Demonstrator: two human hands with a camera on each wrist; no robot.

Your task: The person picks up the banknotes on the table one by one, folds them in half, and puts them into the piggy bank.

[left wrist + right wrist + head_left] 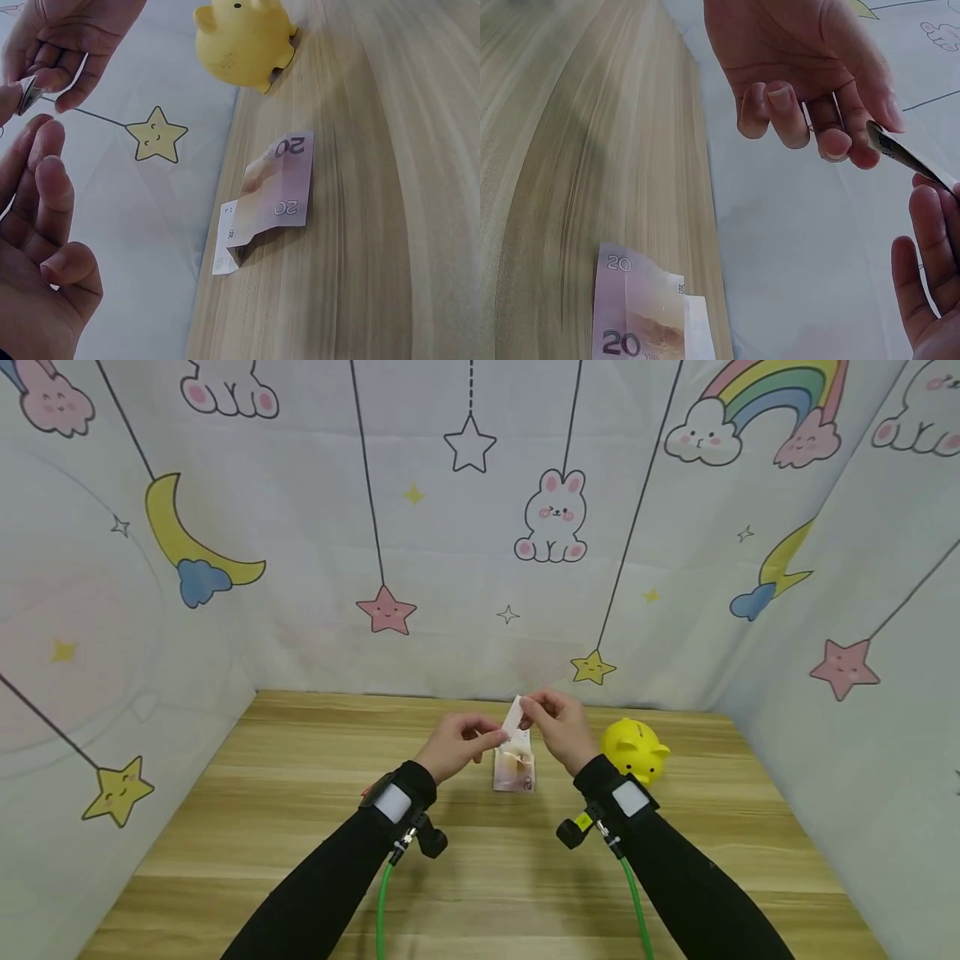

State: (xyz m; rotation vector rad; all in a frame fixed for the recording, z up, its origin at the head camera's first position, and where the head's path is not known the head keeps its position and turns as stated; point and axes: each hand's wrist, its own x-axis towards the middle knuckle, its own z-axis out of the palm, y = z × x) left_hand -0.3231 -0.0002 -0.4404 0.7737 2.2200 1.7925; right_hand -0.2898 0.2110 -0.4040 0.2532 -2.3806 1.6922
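Between both hands is a narrow folded banknote (513,717), pale in the head view and showing dark print along its edge in the right wrist view. My left hand (454,745) pinches its lower end between thumb and fingers. At the upper end, my right hand (558,727) pinches it too. Below them a creased purple-brown 20 banknote (515,772) lies on the table, partly raised at its fold. A white printed piece of paper (223,244) shows beyond its far end in the left wrist view.
A yellow piggy bank (634,748) with a slot on top stands right of the banknote, close to my right wrist. The wooden table (315,752) meets a cartoon-printed cloth (450,643) behind and at both sides. Green cables (382,902) run from the wrist cameras.
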